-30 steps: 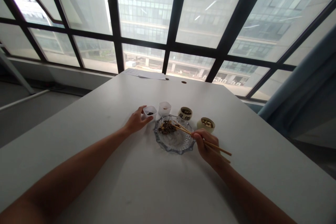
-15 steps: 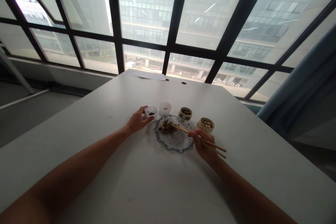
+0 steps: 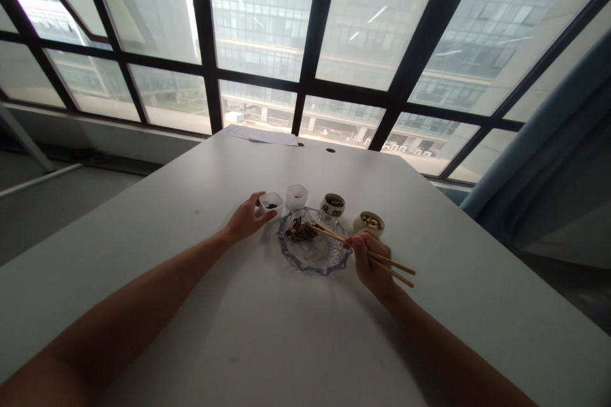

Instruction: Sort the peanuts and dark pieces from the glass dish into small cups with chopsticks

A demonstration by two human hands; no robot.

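My left hand (image 3: pixel 245 217) grips a small translucent plastic cup (image 3: pixel 277 210) from its left side, thumb in front and fingers behind. Some dark bits lie at the cup's bottom. In my right hand (image 3: pixel 372 261) is a pair of wooden chopsticks (image 3: pixel 331 235). Their tips reach into a heap of dark and tan dried pieces (image 3: pixel 300 229) on the left part of a clear scalloped glass plate (image 3: pixel 315 267). Whether the tips pinch a piece is too small to tell.
Behind the plate stand a second translucent cup (image 3: pixel 296 197) and a cream-coloured cup with dark characters (image 3: pixel 333 208). Another cream cup (image 3: pixel 363 227), holding pale pieces, is just beyond my right hand. Paper sheets (image 3: pixel 260 135) lie at the white table's far end, by the windows.
The view has shifted slightly, so everything sits a little further left. My left hand keeps its grip on the cup. The chopsticks stay at the heap with barely any movement.
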